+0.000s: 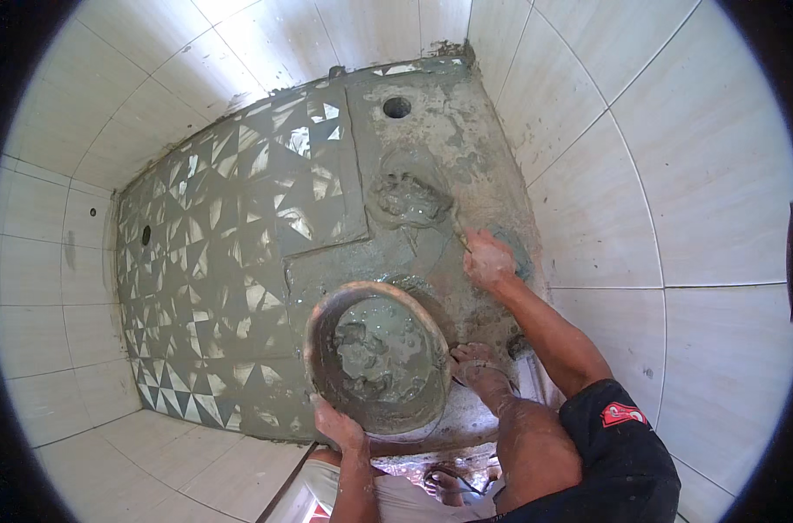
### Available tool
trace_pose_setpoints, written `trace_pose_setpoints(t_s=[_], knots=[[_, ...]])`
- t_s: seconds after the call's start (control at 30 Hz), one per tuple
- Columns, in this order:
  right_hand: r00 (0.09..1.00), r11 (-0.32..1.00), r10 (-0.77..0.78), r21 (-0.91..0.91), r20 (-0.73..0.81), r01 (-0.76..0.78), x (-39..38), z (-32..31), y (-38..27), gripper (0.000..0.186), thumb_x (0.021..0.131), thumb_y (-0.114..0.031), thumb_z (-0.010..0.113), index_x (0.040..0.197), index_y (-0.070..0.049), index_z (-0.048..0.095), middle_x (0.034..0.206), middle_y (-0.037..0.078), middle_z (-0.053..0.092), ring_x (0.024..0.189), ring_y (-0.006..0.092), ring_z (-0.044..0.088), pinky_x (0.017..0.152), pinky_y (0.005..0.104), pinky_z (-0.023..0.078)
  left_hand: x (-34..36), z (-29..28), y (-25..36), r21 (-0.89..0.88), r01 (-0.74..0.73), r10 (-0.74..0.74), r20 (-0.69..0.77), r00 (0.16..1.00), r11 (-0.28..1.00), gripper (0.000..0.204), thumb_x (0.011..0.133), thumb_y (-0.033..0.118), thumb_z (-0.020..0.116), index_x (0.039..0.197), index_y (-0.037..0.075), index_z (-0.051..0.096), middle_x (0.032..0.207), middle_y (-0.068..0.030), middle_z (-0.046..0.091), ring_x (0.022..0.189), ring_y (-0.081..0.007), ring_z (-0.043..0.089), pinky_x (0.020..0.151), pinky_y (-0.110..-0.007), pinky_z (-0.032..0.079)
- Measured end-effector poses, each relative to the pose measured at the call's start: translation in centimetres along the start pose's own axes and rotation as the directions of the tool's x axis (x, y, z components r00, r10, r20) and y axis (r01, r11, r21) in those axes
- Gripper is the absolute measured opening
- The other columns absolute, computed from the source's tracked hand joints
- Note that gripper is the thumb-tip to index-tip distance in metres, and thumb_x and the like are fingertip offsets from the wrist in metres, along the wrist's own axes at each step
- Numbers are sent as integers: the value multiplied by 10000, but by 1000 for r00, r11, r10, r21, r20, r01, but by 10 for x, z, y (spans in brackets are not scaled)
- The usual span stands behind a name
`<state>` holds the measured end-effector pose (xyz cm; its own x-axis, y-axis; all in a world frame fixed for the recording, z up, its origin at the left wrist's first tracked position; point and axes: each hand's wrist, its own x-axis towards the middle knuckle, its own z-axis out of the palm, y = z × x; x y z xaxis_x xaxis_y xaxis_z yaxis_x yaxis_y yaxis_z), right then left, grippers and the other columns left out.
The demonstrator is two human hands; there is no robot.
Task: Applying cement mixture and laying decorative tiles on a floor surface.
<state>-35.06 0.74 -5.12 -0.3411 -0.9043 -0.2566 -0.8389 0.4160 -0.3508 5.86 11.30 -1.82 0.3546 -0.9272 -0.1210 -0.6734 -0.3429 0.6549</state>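
Grey mortar, heaped wet on the floor and in a basin

Wet, lumpy and glossy on top, the mortar mound (410, 199) sits on the untiled floor strip (492, 157), just beside the stepped edge of the patterned tiles (213, 235). Close to its lower right side, the right hand (490, 259) is closed round a slim tool (460, 228); the tool's far end is hard to make out against the mortar. Nearer the person, a round basin (437, 331) with a worn brownish rim holds more grey mortar, loose and lumpy. The left hand (337, 424) touches its lower left rim; I cannot tell how firmly it grips. A foot (477, 364) stands tight by the basin's right side, leaving little room there. Bare strip runs past the mound to a round drain hole (397, 107). Pale wall tiles (588, 192) bound the right side, near the right hand.
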Motion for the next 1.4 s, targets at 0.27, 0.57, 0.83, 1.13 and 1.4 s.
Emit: trace_pose_setpoints(t_s=[0.27, 0.57, 0.83, 1.13, 1.4], knots=[[999, 999, 40, -15, -12, -40, 14, 7, -2, 586, 841, -228, 642, 1406, -204, 486, 1054, 191, 635, 934, 404, 679, 817, 514, 549, 2, 7, -5, -337, 78, -80, 6, 997, 938, 445, 1083, 237, 384, 1192, -141, 593, 992, -254, 661, 869, -345, 606, 815, -456, 486], [999, 999, 37, -20, -9, -38, 20, 16, 7, 520, 820, -255, 662, 1311, -152, 527, 1073, 196, 623, 944, 408, 674, 819, 518, 546, -1, 8, -28, -52, -134, 130, -63, 989, 990, 493, 1066, 297, 395, 1241, -124, 581, 1057, -244, 659, 939, -340, 618, 852, -444, 499], [999, 999, 35, 11, 0, -35, 21, 0, 1, 516, 844, -223, 638, 1335, -147, 500, 1101, 193, 617, 962, 407, 668, 836, 509, 542, -3, 1, 2, 16, -203, 204, -83, 976, 979, 563, 1104, 373, 344, 1212, -117, 599, 1075, -193, 675, 932, -279, 624, 876, -415, 501], [997, 999, 42, 5, -57, -42, 22, 3, 16, 404, 852, -232, 627, 1232, -109, 562, 1075, 201, 651, 984, 410, 663, 850, 492, 544, 1, -2, 5, -301, 137, -121, 73, 990, 944, 521, 1105, 344, 338, 1210, -96, 597, 1052, -185, 672, 905, -283, 616, 855, -422, 504], [939, 885, -150, 382, -310, 268, 29, 44, 42, 473, 852, -247, 616, 1306, -142, 533, 1081, 191, 642, 934, 410, 671, 807, 511, 549, -1, 16, -24, 142, -256, 261, -15, 965, 956, 470, 1082, 272, 340, 1189, -110, 592, 999, -243, 656, 870, -330, 612, 810, -452, 504]])
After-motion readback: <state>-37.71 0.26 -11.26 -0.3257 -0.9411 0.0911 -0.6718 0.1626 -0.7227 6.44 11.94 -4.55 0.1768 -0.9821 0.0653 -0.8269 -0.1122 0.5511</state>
